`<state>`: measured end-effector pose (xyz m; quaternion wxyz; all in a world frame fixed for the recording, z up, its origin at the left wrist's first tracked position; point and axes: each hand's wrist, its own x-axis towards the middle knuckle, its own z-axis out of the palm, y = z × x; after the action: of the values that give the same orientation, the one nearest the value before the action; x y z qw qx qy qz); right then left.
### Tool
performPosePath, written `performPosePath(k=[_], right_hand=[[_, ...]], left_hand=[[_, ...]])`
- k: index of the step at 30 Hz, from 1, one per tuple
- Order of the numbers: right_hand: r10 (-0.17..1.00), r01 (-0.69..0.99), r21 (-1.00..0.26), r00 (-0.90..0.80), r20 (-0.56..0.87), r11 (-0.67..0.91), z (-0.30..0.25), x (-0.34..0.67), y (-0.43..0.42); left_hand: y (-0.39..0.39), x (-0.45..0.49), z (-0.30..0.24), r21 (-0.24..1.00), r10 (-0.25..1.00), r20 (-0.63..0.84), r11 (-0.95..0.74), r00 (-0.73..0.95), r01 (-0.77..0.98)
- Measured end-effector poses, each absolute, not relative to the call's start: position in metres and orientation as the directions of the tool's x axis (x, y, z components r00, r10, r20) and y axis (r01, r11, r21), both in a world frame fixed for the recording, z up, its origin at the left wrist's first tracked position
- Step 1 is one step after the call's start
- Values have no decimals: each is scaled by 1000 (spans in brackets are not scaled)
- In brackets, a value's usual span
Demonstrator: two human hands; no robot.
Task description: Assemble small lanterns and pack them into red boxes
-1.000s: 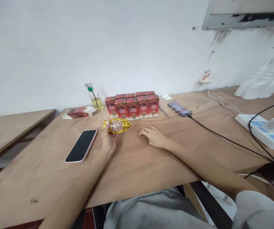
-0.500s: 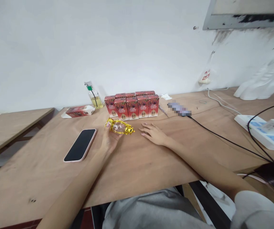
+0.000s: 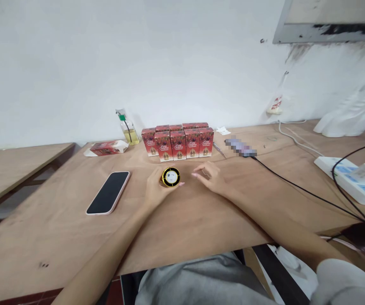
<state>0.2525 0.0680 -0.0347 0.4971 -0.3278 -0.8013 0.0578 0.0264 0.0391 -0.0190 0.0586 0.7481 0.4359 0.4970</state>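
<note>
My left hand (image 3: 157,189) grips a small gold toy lantern (image 3: 171,176), turned so its round white-centred base faces me. My right hand (image 3: 210,177) hovers just right of it, fingers curled in a pinch on something too small to make out. Both hands are above the wooden table (image 3: 182,220), a little in front of a row of several small red boxes (image 3: 179,142).
A black phone in a pink case (image 3: 108,192) lies left of my hands. An opened red box (image 3: 106,148) and a small bottle of yellow liquid (image 3: 127,129) sit near the wall. A thin tool (image 3: 218,149), a black cable (image 3: 299,186) and a white power strip (image 3: 350,180) are to the right.
My left hand turned the lantern from lying sideways to base towards me and shifted it right. My right hand lifted off the table and curled its fingers.
</note>
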Motion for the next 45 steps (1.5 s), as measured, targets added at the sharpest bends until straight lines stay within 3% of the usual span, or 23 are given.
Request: performPosePath(k=[5,11,20,27,35,45], right_hand=[[587,333,-493,-311,747,804,-38,224,43],[631,326,-544,-320,706,774,-36,222,41],[623,286,-553,-340,705,782,-35,223,41],[607,382,-477,-404,684,792,-37,224,43],[604,388,-470,-398,690,793,-38,223,45],[568,395,-421,-425,705,817,-38,223,46]], left_hand=[[37,26,-26,178,639,660,-645,396,743],[32,32,-27,30,569,695,-633,439,774],[31,33,-31,-1,576,675,-624,461,781],[30,35,-32,4,629,626,-594,461,805],[32,35,-30,-4,635,619,-586,462,811],[40,24,-28,55,669,639,-532,379,845]])
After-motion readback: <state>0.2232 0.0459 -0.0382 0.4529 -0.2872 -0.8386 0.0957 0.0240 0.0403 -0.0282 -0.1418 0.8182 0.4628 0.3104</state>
